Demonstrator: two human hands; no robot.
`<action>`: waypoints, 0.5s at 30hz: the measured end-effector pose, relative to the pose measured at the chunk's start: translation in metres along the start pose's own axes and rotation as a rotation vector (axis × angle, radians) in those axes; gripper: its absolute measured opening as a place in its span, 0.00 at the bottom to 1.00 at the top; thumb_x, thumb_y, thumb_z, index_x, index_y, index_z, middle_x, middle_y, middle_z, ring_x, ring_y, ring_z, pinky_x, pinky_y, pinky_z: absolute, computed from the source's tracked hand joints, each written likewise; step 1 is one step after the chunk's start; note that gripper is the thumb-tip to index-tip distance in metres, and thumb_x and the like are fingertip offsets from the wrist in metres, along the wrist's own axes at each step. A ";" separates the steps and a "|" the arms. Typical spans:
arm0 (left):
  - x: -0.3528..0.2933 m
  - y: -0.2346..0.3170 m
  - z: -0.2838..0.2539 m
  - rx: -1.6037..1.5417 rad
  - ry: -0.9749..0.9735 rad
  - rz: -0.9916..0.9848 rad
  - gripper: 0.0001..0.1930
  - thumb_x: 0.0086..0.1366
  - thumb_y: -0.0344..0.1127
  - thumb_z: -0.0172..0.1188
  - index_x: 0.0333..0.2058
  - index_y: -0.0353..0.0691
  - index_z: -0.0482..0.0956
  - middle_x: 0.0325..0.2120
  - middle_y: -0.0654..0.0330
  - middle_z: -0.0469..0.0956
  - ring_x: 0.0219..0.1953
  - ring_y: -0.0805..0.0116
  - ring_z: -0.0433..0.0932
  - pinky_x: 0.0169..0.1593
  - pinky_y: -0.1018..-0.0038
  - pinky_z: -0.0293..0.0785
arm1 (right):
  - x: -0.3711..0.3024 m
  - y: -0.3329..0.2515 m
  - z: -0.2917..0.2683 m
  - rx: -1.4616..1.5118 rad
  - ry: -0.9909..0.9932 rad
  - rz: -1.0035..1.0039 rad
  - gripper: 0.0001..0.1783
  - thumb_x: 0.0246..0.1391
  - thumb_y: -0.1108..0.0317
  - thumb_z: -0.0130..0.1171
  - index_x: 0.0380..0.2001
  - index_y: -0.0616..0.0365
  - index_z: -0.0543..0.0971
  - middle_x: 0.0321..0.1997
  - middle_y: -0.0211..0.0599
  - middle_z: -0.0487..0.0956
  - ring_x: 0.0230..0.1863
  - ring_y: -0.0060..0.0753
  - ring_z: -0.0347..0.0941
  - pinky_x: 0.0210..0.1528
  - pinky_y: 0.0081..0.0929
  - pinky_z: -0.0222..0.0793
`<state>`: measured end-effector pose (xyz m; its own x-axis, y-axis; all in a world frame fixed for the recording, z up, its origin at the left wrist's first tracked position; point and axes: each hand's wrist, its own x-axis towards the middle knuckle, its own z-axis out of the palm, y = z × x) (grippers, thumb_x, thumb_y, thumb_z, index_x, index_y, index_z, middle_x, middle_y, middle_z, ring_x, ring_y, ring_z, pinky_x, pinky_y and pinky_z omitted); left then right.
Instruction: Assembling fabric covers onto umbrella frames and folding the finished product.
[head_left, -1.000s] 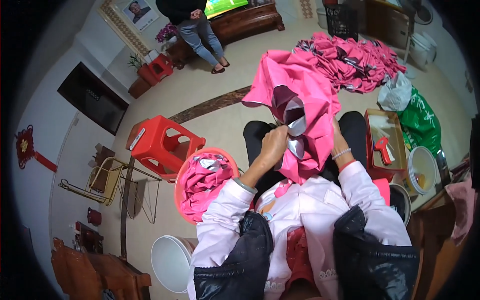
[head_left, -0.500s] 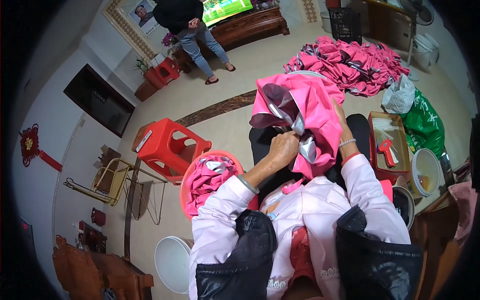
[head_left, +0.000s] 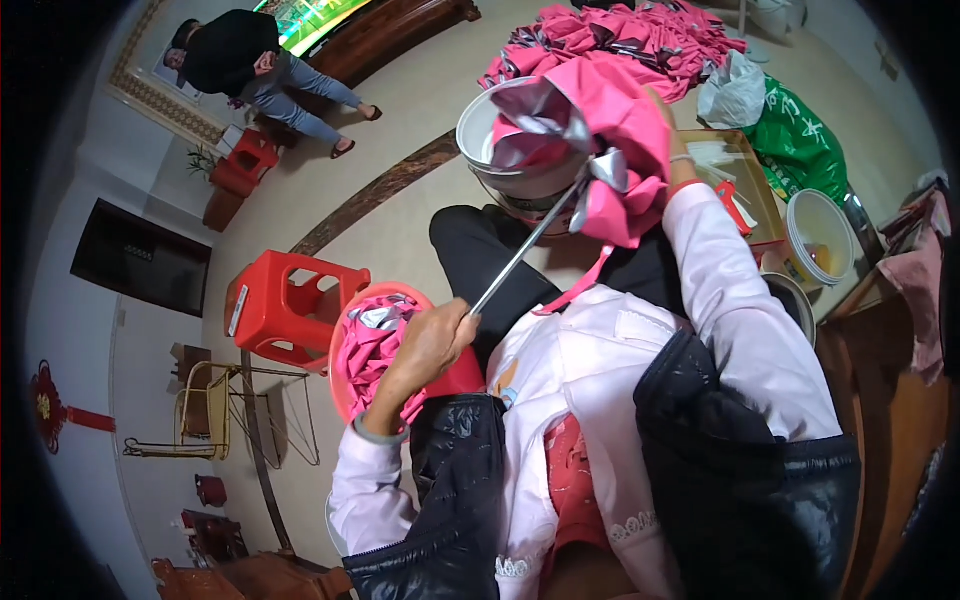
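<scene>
My right hand (head_left: pixel 680 142), partly hidden behind the cloth, grips a bunched pink fabric piece (head_left: pixel 635 115) with a silver underside. A slim metal rod (head_left: pixel 525 250) slants from its silver folds down toward my lap. Closed round the rod's lower end is my left hand (head_left: pixel 435 345), above a red tub (head_left: pixel 455 375) of similar pink cloth (head_left: pixel 370 350). Behind the held fabric stands a white bucket (head_left: pixel 525 185), between my knees. A pink strap (head_left: pixel 580 285) hangs from the fabric onto my light pink jacket.
A large pink fabric heap (head_left: pixel 640 45) lies on the floor ahead. To the right are a shallow box (head_left: pixel 755 180) with white strips and a red tool, a green bag (head_left: pixel 805 145) and a clear tub (head_left: pixel 820 235). A red stool (head_left: pixel 290 310) stands left; a person (head_left: pixel 235 60) stands beyond.
My left hand has drawn down and left from the fabric, and the metal rod now shows between them. The view has shifted, exposing the white bucket. My right hand still holds the fabric.
</scene>
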<state>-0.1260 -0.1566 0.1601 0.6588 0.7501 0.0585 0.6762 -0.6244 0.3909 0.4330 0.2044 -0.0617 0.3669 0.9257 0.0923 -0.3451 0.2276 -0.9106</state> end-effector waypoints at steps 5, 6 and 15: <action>-0.043 0.006 -0.018 -0.305 -0.308 -0.353 0.14 0.64 0.38 0.44 0.33 0.32 0.72 0.15 0.64 0.67 0.20 0.76 0.70 0.25 0.78 0.67 | -0.124 -0.002 0.059 0.081 -0.136 0.159 0.17 0.57 0.60 0.43 0.42 0.60 0.72 0.37 0.38 0.76 0.38 0.35 0.73 0.35 0.28 0.71; -0.047 0.008 -0.010 -0.589 -0.293 -0.343 0.13 0.64 0.37 0.44 0.36 0.32 0.71 0.16 0.64 0.68 0.20 0.75 0.70 0.26 0.78 0.68 | -0.159 -0.024 0.076 0.090 -0.155 0.172 0.17 0.56 0.60 0.44 0.42 0.60 0.72 0.37 0.38 0.76 0.37 0.35 0.74 0.32 0.27 0.71; 0.051 0.053 0.000 -1.101 0.063 -0.454 0.13 0.64 0.36 0.44 0.40 0.34 0.71 0.12 0.73 0.58 0.09 0.86 0.53 0.12 0.86 0.48 | -0.181 -0.154 0.124 -0.205 -0.224 -0.256 0.32 0.45 0.48 0.54 0.47 0.63 0.71 0.45 0.49 0.74 0.45 0.41 0.71 0.47 0.36 0.65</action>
<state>-0.0567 -0.1513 0.1839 0.3944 0.8827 -0.2556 0.1768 0.2001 0.9637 0.3123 0.0393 0.1115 0.2134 0.8949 0.3919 -0.0789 0.4156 -0.9061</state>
